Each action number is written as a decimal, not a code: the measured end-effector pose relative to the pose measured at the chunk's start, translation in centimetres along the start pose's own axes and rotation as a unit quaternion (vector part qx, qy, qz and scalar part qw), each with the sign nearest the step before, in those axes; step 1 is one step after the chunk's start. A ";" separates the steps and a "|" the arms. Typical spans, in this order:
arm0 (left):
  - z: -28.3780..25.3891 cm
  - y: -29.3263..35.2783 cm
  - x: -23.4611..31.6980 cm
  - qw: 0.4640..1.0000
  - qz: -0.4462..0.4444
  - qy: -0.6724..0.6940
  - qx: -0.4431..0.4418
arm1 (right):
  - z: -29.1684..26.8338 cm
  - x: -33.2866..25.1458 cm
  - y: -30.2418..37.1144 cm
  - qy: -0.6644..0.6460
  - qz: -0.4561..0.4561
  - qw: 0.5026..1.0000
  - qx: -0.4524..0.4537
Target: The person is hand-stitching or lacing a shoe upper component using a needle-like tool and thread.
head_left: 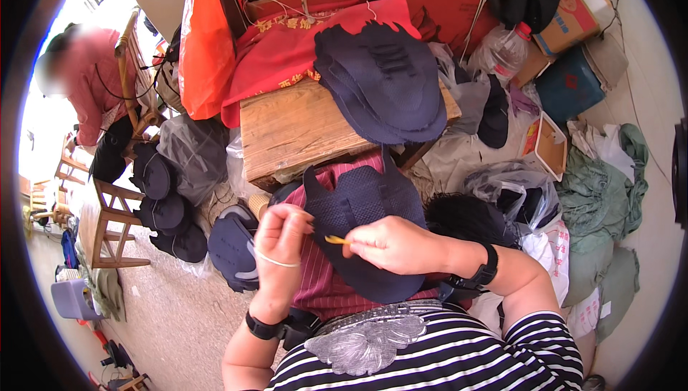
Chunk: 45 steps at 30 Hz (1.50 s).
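Across my lap lies a dark blue woven fabric piece with strap-like ends, on top of red striped cloth. My right hand is closed above it, pinching a small thin yellow thing whose tip points toward my left hand. My left hand is raised at the piece's left edge with its thumb and fingers pinched together; what they hold is too small to tell. Beyond my lap, a stack of similar dark blue pieces rests on a wooden bench.
A red cloth and an orange plastic bag are behind the bench. Dark blue slipper-like pieces lie on the floor at left, near a wooden stool. Plastic bags and green cloth crowd the right. A person sits far left.
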<state>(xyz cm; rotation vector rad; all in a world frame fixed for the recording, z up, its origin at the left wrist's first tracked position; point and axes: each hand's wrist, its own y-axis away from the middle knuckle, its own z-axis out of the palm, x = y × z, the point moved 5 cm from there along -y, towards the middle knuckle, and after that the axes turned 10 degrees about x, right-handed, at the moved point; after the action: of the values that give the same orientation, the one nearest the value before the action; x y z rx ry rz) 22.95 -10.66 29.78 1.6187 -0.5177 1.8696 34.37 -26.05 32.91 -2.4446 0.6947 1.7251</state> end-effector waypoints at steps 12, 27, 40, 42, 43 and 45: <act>4.0 2.6 4.1 0.877 0.336 -0.268 -0.214 | 0.0 0.7 0.6 0.000 0.000 1.000 -0.010; 2.8 -1.8 0.5 0.996 -0.018 0.084 -0.019 | -0.4 -5.8 -1.6 0.125 -0.327 0.908 0.230; 3.0 -3.0 -0.7 0.971 -0.073 0.220 0.052 | 1.6 -2.4 -4.3 -0.167 -0.049 0.983 0.054; 3.4 -3.0 -0.6 0.976 -0.065 0.207 0.027 | 1.2 -2.6 -4.3 -0.143 -0.046 0.988 0.029; 3.4 -3.3 -0.7 0.977 -0.061 0.202 0.025 | 1.5 -2.5 -4.3 -0.144 -0.046 0.988 0.023; 3.2 -3.7 -0.9 0.978 -0.032 0.206 0.020 | 2.2 -2.3 -4.3 -0.152 -0.049 0.987 0.022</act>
<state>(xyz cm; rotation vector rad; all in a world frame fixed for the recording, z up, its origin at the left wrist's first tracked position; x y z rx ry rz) 27.85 -10.15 29.13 1.2043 -0.2460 2.0999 33.58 -20.82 33.33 -2.0827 0.5614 1.9590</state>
